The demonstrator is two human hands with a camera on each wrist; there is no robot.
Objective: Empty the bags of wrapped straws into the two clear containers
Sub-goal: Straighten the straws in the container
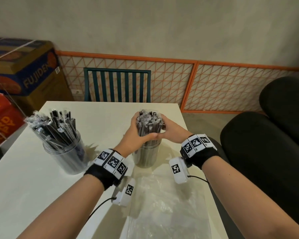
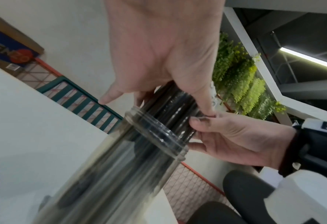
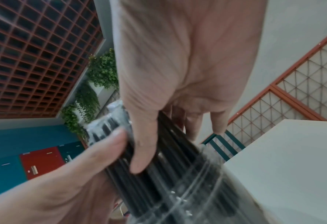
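Note:
A tight bundle of black wrapped straws (image 1: 149,122) stands upright in the right clear container (image 1: 146,156) on the white table (image 1: 33,187). My left hand (image 1: 137,133) and right hand (image 1: 169,129) wrap around the bundle from both sides just above the container rim (image 2: 157,133), thumbs meeting in front. The wrist views show the same grip on the straws (image 2: 178,104) (image 3: 159,159). The left clear container (image 1: 67,152) holds a fanned-out load of wrapped straws (image 1: 55,128). An empty clear plastic bag (image 1: 167,209) lies flat on the table near me.
A green slatted chair (image 1: 116,86) stands behind the table. Cardboard boxes (image 1: 21,71) are stacked at the left. Black cushioned seats (image 1: 269,144) sit close to the table's right edge. An orange wire grid panel (image 1: 179,80) runs along the wall.

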